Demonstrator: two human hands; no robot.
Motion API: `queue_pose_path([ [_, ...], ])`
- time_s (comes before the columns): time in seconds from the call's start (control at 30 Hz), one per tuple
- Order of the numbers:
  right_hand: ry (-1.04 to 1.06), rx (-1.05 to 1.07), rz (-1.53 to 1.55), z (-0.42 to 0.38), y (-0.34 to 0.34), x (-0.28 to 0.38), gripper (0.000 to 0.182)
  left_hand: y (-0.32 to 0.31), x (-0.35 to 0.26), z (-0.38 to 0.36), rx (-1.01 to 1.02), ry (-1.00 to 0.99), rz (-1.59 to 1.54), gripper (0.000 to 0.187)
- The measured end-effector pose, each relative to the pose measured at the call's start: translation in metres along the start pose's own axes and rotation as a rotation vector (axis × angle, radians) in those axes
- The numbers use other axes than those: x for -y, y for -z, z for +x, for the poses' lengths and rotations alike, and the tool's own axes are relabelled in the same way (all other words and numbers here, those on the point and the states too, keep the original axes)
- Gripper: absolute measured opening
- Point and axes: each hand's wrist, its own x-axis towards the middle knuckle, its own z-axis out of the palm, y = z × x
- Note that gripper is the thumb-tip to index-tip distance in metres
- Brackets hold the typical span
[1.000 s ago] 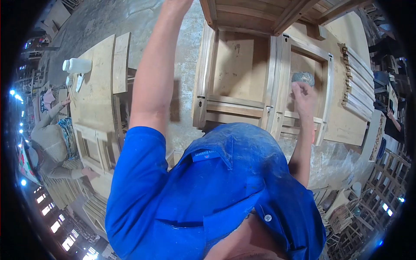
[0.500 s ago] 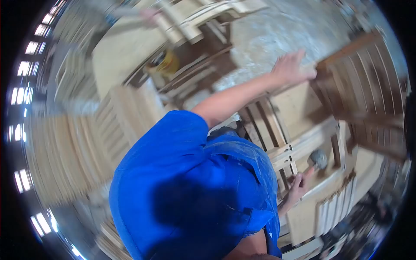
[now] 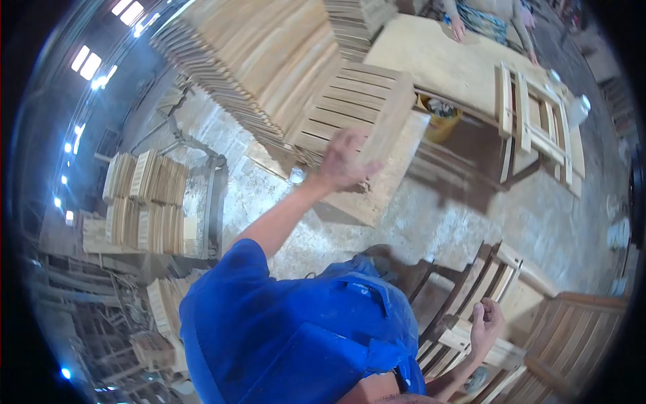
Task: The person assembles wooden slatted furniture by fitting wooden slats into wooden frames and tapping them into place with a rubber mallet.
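My left hand (image 3: 346, 161) is at the near corner of a pale slatted wooden panel (image 3: 350, 101), its slightly blurred fingers over the end rail. The panel lies against a large stack of wooden pieces (image 3: 269, 47). Lower right, my right hand (image 3: 488, 322) is raised above a pale wooden frame (image 3: 501, 350), fingers loosely bent, thumb apart, nothing visible in it. Near my right forearm, a rounded grey object (image 3: 476, 379) is partly hidden. Right of it stands a brown slatted wooden piece (image 3: 565, 337).
A co-worker's hand (image 3: 457, 29) rests on a pale table (image 3: 424, 47) at the top. Wooden frames (image 3: 531, 128) lie on its right part. A yellow bucket (image 3: 441, 124) is beneath the table. More stacked pieces (image 3: 158, 192) stand on the left.
The view has swung left. My left hand has left the brown slatted piece and is now at the pale panel. My right hand has come away from the grey object.
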Motion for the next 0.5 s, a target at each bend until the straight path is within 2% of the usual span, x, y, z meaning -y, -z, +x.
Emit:
queue_pose_path([
  [0.03,0.041,0.000,-0.004,0.011,-0.009,0.016,0.023,0.029,0.020,0.008,-0.035,0.068,0.024,0.083],
  [0.1,0.197,0.017,0.038,0.027,-0.041,0.053,0.023,0.092,0.070,0.027,-0.250,-0.101,0.272,0.091],
  [0.17,0.203,0.028,0.136,0.027,-0.083,0.065,0.020,0.179,0.107,0.058,-0.508,-0.159,0.497,0.101],
  [0.2,0.182,0.045,0.204,0.024,-0.105,0.070,0.019,0.228,0.129,0.074,-0.553,-0.046,0.530,0.105],
  [0.23,0.168,0.114,0.185,0.019,-0.124,0.083,0.020,0.271,0.142,0.093,-0.761,-0.208,0.638,0.108],
  [0.3,0.065,0.233,0.221,0.009,-0.166,0.099,0.022,0.340,0.169,0.126,-0.794,-0.106,0.566,0.107],
  [0.33,0.051,0.298,0.175,0.004,-0.183,0.114,0.024,0.368,0.202,0.140,-0.803,-0.117,0.555,0.107],
  [0.4,0.006,0.333,0.140,-0.007,-0.223,0.120,0.024,0.411,0.262,0.169,-0.261,0.058,0.494,0.101],
  [0.43,-0.011,0.316,0.149,-0.013,-0.242,0.126,0.024,0.414,0.278,0.175,-0.251,0.038,0.481,0.101],
  [0.5,-0.045,0.393,0.106,-0.019,-0.277,0.141,0.025,0.414,0.303,0.187,-0.117,0.088,0.495,0.089],
])
